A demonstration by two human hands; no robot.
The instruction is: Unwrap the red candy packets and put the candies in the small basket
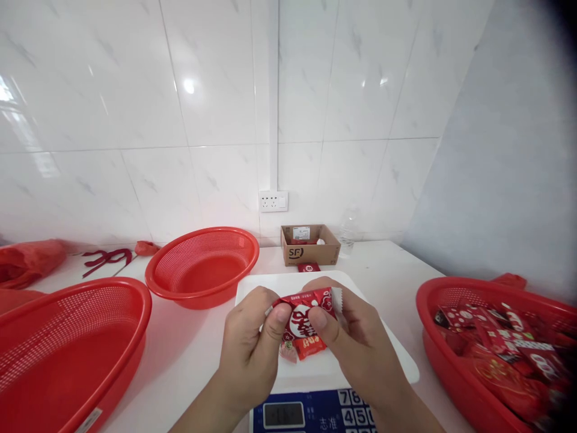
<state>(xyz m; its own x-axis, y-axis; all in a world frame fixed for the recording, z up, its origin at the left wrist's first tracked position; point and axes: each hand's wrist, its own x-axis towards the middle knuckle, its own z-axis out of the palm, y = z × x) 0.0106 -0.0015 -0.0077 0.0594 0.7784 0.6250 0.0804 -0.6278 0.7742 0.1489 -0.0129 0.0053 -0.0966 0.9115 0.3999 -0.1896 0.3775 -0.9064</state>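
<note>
Both hands grip a red snack packet (311,320) with white characters and a crimped white end, held over a white weighing scale (288,380). My left hand (252,343) pinches its left end, thumb on the front. Closed round the right end is my right hand (356,337), its thumb pressed on the printed face. Just below the packet, partly hidden by it, show a small orange-red packet (311,346) and a pale pink wrapped sweet (288,350). The scale's blue panel (324,415) carries a display and number keys, partly covered by my right wrist.
At right a red basket (433,349) holds many red packets (500,355). Two other red baskets stand left: a near one (135,325) and a farther one (202,294). By the wall are a cardboard box (311,255), a clear bottle (348,231) and dark red ribbon (108,258).
</note>
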